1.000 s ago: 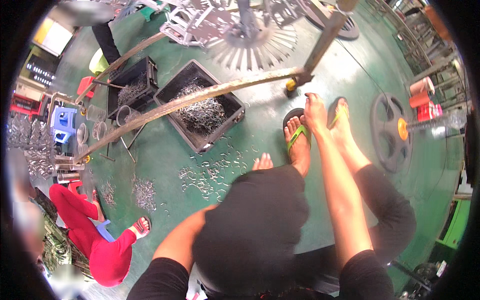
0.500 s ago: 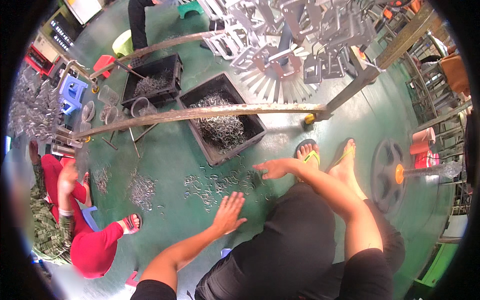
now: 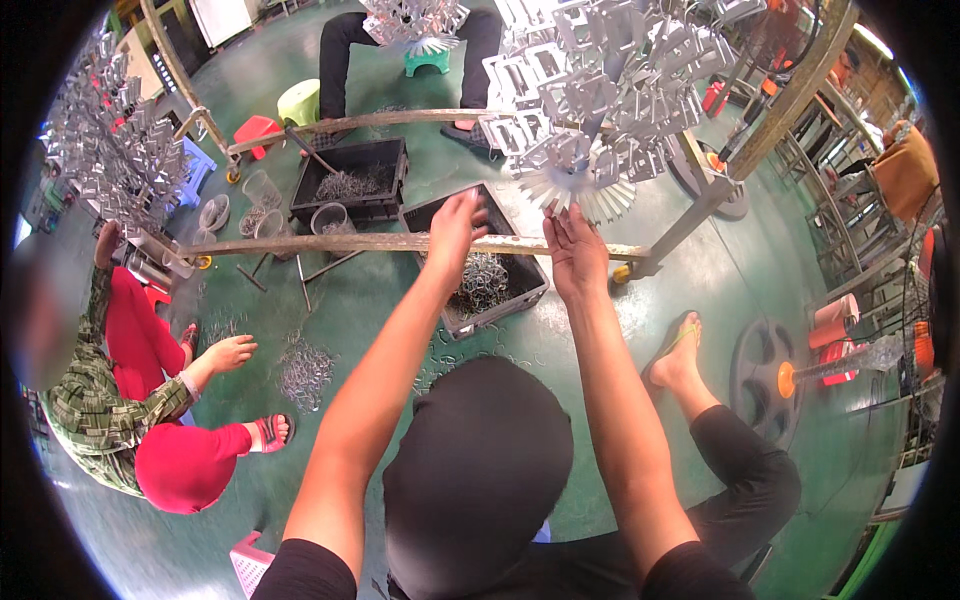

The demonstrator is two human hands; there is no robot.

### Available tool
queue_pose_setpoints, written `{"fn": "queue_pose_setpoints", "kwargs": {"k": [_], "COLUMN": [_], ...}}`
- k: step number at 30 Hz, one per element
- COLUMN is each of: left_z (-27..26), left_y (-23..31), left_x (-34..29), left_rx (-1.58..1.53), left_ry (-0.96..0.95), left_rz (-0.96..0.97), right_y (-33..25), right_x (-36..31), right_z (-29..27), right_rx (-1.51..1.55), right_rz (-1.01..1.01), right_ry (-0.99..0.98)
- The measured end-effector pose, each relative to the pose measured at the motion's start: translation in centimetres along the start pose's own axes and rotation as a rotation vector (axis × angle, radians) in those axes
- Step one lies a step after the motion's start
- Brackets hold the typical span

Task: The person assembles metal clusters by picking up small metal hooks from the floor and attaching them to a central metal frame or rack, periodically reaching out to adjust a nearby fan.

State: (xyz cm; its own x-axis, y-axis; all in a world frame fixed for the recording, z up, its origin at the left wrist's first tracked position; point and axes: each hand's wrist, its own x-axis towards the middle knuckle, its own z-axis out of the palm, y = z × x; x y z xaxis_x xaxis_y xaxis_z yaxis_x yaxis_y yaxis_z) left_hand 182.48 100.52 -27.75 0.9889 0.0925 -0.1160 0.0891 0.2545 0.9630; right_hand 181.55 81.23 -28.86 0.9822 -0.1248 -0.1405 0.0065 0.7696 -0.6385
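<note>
Both my arms reach forward over the wooden rail (image 3: 390,242). My left hand (image 3: 457,230) is raised above the black bin (image 3: 525,302); its fingers look curled and motion-smeared, so I cannot make out what they hold, if anything. My right hand (image 3: 577,255) has its palm turned up and fingers stretched out just below the fan of flat metal strips (image 3: 590,192). Nothing shows in that palm. Bent metal pieces (image 3: 486,282) heap inside the bin, partly hidden by my left forearm. Above hang many shiny metal brackets (image 3: 610,90) on a central post.
A person in red trousers (image 3: 185,470) sits at the left, one hand (image 3: 230,353) over a pile of small metal pieces (image 3: 305,375). Behind the rail stand a second black bin (image 3: 385,205) and clear plastic cups (image 3: 262,190). A round dark base (image 3: 768,375) stands right.
Both my hands have risen from the loose metal pieces on the floor and moved forward to the hanging brackets. My view has tilted up. The person at the left has lowered a hand toward the floor.
</note>
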Motion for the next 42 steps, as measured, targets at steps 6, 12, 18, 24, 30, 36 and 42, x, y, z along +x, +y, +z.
{"fn": "queue_pose_setpoints", "kwargs": {"k": [6, 12, 18, 24, 30, 36, 42], "left_z": [4.3, 6.5, 7.7, 9.2, 10.4, 10.6, 9.8], "left_y": [3.0, 0.3, -0.5, -0.1, -0.4, -1.5, -2.4], "left_x": [4.0, 5.1, 4.3, 2.6, 0.8, -0.3, -0.1], "left_rx": [-0.436, -0.574, -0.611, -0.587, -0.699, -0.714, -0.73], "left_ry": [-0.247, -0.366, -0.54, -0.505, -0.557, -0.507, -0.427], "left_rz": [-0.315, -0.386, -0.444, -0.335, -0.34, -0.277, -0.214], "right_y": [-3.3, -9.8, -13.0, -9.5, -7.1, -6.6, -5.1], "right_x": [-0.3, 1.2, 1.0, -5.5, -9.0, -7.4, -6.4], "right_z": [-1.3, -4.5, -6.2, -4.0, -0.6, 0.8, 2.0], "right_rx": [-0.226, -0.399, -0.649, -1.062, -1.149, -1.117, -1.082], "right_rz": [-0.024, 0.083, -0.044, -0.803, -0.948, -0.848, -0.913], "right_ry": [-0.062, -0.173, 0.026, 0.337, 0.107, 0.06, 0.062]}}
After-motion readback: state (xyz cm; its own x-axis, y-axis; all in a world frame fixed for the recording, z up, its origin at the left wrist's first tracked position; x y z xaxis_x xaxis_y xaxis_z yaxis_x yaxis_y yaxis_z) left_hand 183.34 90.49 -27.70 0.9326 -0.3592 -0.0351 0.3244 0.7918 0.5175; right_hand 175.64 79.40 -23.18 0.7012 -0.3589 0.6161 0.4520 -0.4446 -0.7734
